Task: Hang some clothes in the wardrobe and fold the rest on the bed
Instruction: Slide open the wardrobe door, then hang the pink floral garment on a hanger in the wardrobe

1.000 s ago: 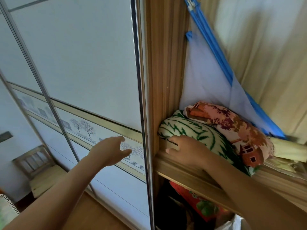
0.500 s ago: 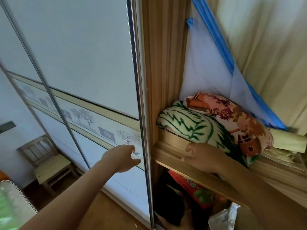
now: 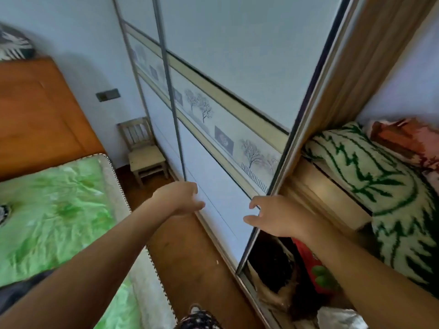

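Note:
The wardrobe's white sliding door (image 3: 213, 67) with a tree-print band fills the middle. Its metal edge (image 3: 280, 167) leaves the right section open. My left hand (image 3: 180, 198) hovers at the door's lower panel with loosely curled fingers, holding nothing. My right hand (image 3: 273, 214) lies over the door's edge, fingers spread toward the panel, also holding nothing. Inside the open wardrobe, a wooden shelf (image 3: 327, 193) carries a green-and-white blanket (image 3: 370, 176) and a floral one (image 3: 403, 141). The bed (image 3: 54, 210) with a green sheet is at the left, and a dark garment (image 3: 21, 290) lies at its near edge.
A small wooden chair (image 3: 145, 153) stands in the corner between the wardrobe and the orange headboard (image 3: 35, 115). Below the shelf are dark clothes (image 3: 273, 269), a red bag (image 3: 316, 269) and a plastic bag (image 3: 342, 319). Wooden floor (image 3: 190, 257) runs between bed and wardrobe.
The view swung down and left, bringing the bed into sight. My right hand left the shelf front and came to the door's edge. My left hand dropped lower on the door.

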